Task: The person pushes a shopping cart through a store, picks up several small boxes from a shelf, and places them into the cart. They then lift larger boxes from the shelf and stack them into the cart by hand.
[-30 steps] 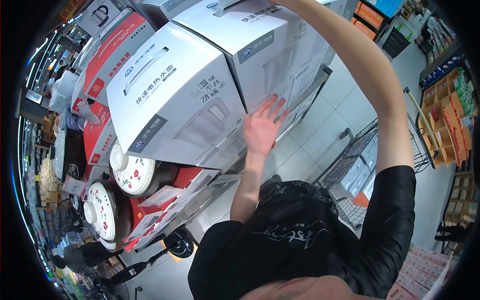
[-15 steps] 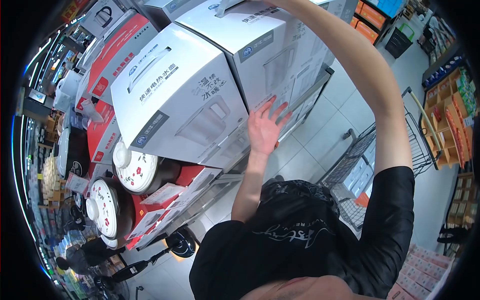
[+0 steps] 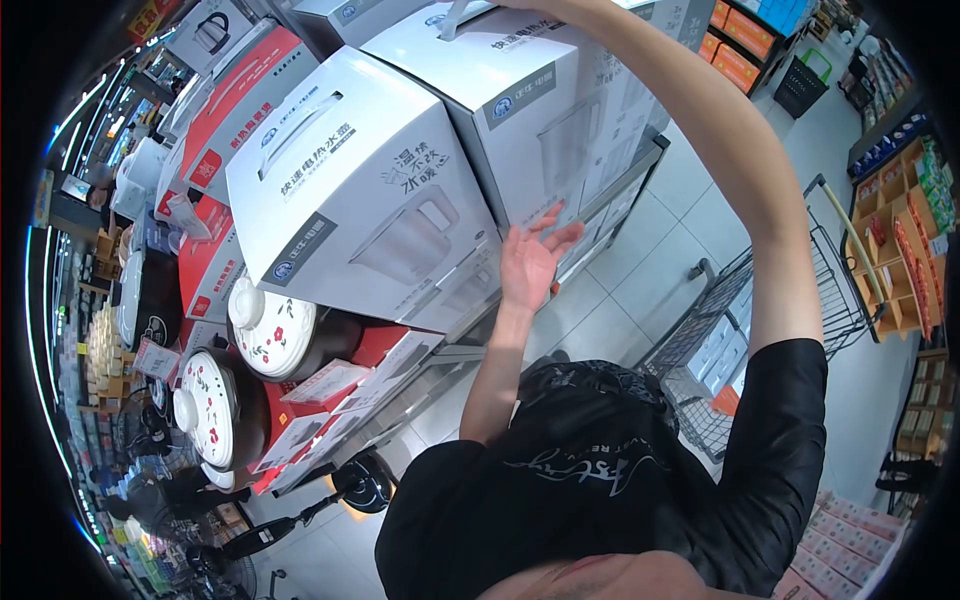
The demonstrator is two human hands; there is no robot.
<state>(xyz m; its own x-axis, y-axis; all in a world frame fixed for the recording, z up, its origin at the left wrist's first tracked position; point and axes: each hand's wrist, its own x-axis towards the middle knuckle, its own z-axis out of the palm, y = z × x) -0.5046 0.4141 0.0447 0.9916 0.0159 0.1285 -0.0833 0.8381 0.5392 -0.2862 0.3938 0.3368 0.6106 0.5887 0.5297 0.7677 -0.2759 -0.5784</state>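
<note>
My left hand [image 3: 528,264] lies flat on the lower front face of a large white kettle box [image 3: 560,110], fingers together and pointing up and to the right. My right arm [image 3: 720,150] stretches up over the same box to its top. That hand is cut off by the frame's upper edge, close to the box's white carry handle [image 3: 455,14]. A second white kettle box [image 3: 350,190] stands right beside it on the left, touching it.
Red-and-white boxes [image 3: 235,110] and flowered pot lids [image 3: 268,328] fill the shelves at left. A wire shopping cart [image 3: 730,330] holding white boxes stands on the tiled floor at right. Wooden shelves [image 3: 895,240] stand farther right, pink boxes [image 3: 840,545] at bottom right.
My left hand's spread fingers have drawn together and it has slid slightly down the box face. The box has shifted a little to the right.
</note>
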